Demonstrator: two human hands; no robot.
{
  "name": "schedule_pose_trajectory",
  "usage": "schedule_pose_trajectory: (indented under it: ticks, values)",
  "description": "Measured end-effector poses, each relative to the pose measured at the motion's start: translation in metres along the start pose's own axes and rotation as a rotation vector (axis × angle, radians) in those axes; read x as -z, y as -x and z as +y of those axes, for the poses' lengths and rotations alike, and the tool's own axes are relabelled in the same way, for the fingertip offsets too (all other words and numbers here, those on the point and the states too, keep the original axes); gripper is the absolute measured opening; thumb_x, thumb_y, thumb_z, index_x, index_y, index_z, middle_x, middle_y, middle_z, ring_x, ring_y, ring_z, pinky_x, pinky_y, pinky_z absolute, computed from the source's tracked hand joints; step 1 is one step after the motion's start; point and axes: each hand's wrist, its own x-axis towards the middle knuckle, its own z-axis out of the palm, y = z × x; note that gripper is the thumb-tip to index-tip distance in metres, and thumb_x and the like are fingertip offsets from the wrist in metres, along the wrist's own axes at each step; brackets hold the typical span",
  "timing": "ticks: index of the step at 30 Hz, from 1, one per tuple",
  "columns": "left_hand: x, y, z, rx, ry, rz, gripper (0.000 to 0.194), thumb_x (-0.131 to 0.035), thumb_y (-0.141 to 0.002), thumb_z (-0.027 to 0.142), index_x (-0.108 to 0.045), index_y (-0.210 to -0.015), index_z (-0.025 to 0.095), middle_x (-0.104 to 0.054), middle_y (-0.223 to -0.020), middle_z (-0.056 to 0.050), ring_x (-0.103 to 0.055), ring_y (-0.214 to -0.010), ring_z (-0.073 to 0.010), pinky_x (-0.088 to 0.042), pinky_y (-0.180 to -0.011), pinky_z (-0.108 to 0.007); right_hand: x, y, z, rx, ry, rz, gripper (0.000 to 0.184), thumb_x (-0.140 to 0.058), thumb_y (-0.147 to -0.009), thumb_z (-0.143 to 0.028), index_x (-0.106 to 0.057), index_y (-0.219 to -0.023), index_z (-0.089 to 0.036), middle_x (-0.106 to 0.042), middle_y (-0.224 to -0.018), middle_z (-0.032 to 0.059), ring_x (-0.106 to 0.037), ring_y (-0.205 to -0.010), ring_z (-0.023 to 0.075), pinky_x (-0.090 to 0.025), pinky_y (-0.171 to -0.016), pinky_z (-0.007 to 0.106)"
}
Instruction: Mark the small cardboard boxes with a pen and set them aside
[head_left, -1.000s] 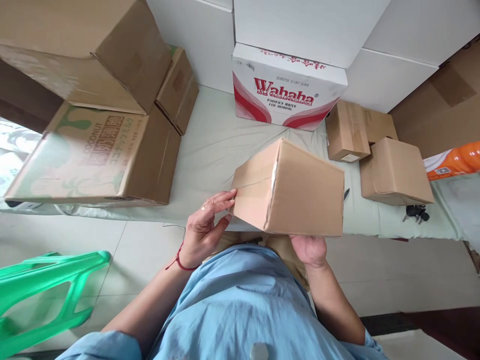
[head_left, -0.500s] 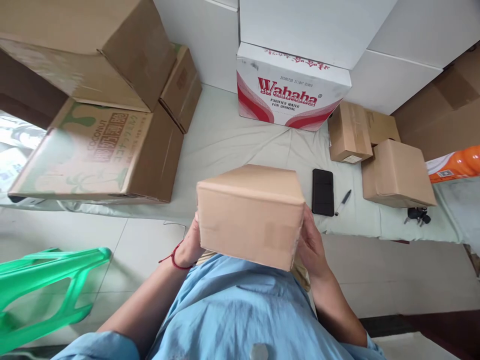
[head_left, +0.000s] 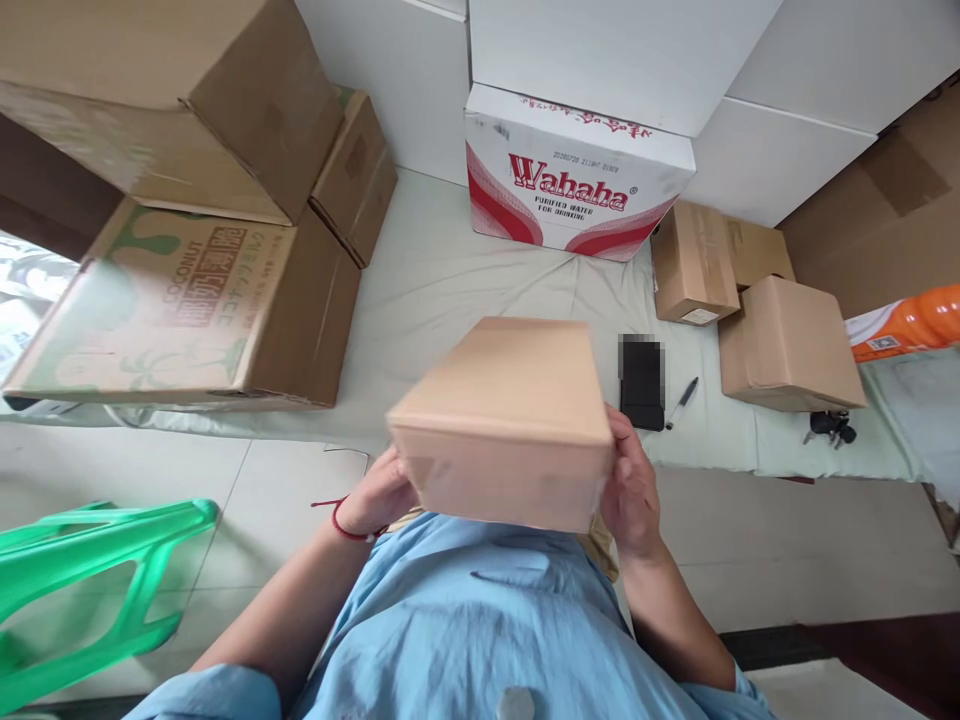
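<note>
A plain brown cardboard box [head_left: 510, 430] is held up in front of my body, above the near edge of the cloth-covered surface. Its top and the side facing me both show. My left hand [head_left: 382, 492] grips its left side, with a red cord bracelet [head_left: 349, 520] at the wrist. Against the right side presses my right hand [head_left: 630, 485], its fingers partly curled at the box's edge. The box hides some fingertips of both hands. Just right of the box lie a black phone [head_left: 642, 385] and a pen [head_left: 682, 402].
A Wahaha water carton [head_left: 574, 180] stands at the back. Large cartons [head_left: 157, 300] are stacked on the left. Small brown boxes [head_left: 791, 345], keys [head_left: 831, 428] and an orange bottle [head_left: 911, 320] are on the right. A green plastic stool [head_left: 142, 575] stands on the floor at left.
The box has tipped between my hands, so more of its top shows and less of its near side. Both hands have kept hold of it; the view has shifted slightly.
</note>
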Motion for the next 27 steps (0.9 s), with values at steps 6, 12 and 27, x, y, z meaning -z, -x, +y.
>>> schedule_pose_trajectory:
  ticks: [6, 12, 27]
  values:
    - [0.004, -0.017, 0.009, 0.001, 0.174, -0.171, 0.069, -0.086, -0.087, 0.046, -0.065, -0.151, 0.033, -0.035, -0.179, -0.014, -0.029, -0.166, -0.0429, -0.057, -0.116, -0.057, 0.002, 0.000, 0.013, -0.227, -0.191, -0.022, 0.066, -0.054, -0.093, -0.086, -0.071, -0.127, -0.032, -0.077, -0.130, 0.0067, -0.072, -0.124, 0.0330, -0.060, -0.103, 0.051]
    - [0.003, -0.021, 0.016, -0.174, -0.004, -0.261, 0.060, -0.079, -0.092, 0.026, -0.067, -0.150, 0.034, -0.041, -0.175, -0.011, -0.020, -0.169, -0.0363, -0.025, -0.136, -0.064, 0.009, 0.005, 0.024, -0.336, -0.138, -0.013, 0.042, -0.082, -0.091, -0.052, -0.074, -0.125, -0.028, -0.079, -0.131, 0.0066, -0.074, -0.118, 0.0269, -0.060, -0.104, 0.041]
    - [-0.029, -0.006, 0.068, -0.437, -0.474, -0.062, 0.077, -0.065, -0.086, 0.002, -0.062, -0.151, 0.042, -0.031, -0.181, -0.001, -0.021, -0.170, -0.0405, -0.042, -0.128, -0.070, 0.006, -0.015, 0.035, -0.225, -0.258, 0.030, 0.052, -0.091, -0.080, -0.049, -0.074, -0.126, -0.033, -0.079, -0.130, 0.0027, -0.073, -0.120, 0.0257, -0.057, -0.110, 0.044]
